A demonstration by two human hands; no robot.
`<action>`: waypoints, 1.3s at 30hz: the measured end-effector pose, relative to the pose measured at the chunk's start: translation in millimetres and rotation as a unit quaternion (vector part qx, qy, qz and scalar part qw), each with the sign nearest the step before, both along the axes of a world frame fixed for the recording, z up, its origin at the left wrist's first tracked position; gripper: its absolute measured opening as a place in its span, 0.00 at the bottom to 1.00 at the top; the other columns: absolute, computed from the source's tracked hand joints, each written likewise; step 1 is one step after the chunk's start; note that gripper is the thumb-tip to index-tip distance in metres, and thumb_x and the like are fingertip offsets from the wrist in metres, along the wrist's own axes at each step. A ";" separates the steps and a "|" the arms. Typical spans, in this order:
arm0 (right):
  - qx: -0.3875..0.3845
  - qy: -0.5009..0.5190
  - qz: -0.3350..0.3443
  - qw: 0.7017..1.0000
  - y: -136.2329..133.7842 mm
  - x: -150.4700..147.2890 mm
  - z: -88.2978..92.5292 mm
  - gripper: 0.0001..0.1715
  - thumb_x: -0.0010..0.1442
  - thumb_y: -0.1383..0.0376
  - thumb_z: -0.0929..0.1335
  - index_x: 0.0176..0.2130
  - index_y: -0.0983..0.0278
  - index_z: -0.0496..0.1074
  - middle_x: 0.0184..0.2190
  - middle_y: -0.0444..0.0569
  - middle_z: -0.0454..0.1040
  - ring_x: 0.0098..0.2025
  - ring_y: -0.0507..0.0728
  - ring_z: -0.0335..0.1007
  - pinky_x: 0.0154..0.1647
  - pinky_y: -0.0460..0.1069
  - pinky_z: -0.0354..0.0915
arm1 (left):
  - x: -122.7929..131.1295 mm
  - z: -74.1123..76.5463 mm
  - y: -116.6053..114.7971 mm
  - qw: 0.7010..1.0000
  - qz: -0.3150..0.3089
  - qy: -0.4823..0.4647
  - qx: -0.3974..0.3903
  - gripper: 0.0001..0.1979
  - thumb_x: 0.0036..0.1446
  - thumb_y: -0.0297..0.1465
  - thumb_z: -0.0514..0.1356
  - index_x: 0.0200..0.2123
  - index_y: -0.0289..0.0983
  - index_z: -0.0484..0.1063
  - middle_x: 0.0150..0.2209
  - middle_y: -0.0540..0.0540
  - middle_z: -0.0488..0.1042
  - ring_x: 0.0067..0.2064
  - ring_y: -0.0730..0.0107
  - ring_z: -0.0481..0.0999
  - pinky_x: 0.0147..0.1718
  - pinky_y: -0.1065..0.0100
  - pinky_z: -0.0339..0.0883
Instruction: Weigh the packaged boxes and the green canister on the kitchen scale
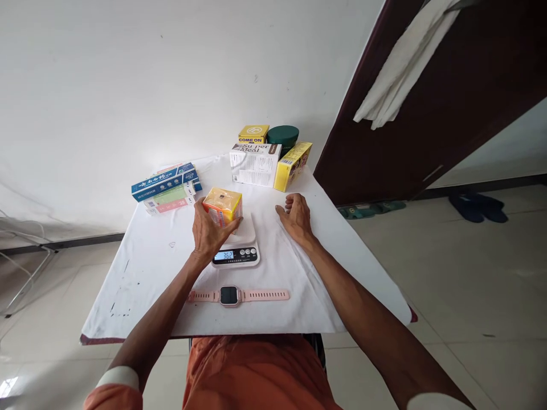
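Note:
My left hand (209, 232) is closed around a yellow and orange box (223, 205) in clear wrap, thumb on its front right side and fingers on its left. The box is on or just over the plate of a white kitchen scale (236, 256); whether it touches is hidden by my hand. The lit display seems to read 362. To the right, my right hand (296, 219) rests on the cloth with its fingers curled in and nothing in them. Nearer to me, a pink smartwatch (229, 295) lies flat with its strap stretched out sideways.
Behind stand a white "Super Meal" box (255, 166), a yellow box (293, 166), a "COME ON" box (253, 134) and a dark green lidded tub (282, 136). At the left lie a blue carton (164, 182) and a green-and-pink carton (170, 199). White cloth (158, 285) covers the table.

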State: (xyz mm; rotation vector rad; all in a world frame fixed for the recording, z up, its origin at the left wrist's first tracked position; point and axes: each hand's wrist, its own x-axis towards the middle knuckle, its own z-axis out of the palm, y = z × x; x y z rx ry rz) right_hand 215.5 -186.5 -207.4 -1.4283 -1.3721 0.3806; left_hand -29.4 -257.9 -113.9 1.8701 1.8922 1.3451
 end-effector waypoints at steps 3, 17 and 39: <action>0.000 0.001 0.000 1.000 -0.7 0.0 1.2 0.16 0.53 0.59 0.68 0.42 0.59 0.63 0.43 0.51 0.70 0.40 0.59 0.69 0.46 0.59 0.72 | -13.2 -3.3 -1.5 1.000 -0.021 0.017 0.011 0.54 0.41 0.49 0.75 0.64 0.38 0.52 0.61 0.31 0.68 0.61 0.41 0.72 0.57 0.44 0.67; 0.003 -0.009 0.023 1.000 -9.3 6.9 3.4 0.17 0.55 0.56 0.68 0.43 0.58 0.65 0.41 0.50 0.71 0.41 0.60 0.72 0.43 0.59 0.74 | -101.7 -49.0 -20.1 1.000 -0.027 -0.007 0.010 0.29 0.69 0.51 0.49 0.63 0.38 0.59 0.53 0.35 0.75 0.52 0.52 0.78 0.54 0.46 0.71; -0.009 -0.048 0.039 0.998 -12.3 13.1 -0.4 0.17 0.54 0.57 0.68 0.43 0.59 0.66 0.42 0.52 0.70 0.41 0.61 0.70 0.47 0.62 0.72 | -95.0 -40.0 -22.4 1.000 -0.024 -0.003 0.018 0.29 0.69 0.51 0.51 0.61 0.36 0.63 0.51 0.36 0.77 0.51 0.56 0.78 0.51 0.51 0.72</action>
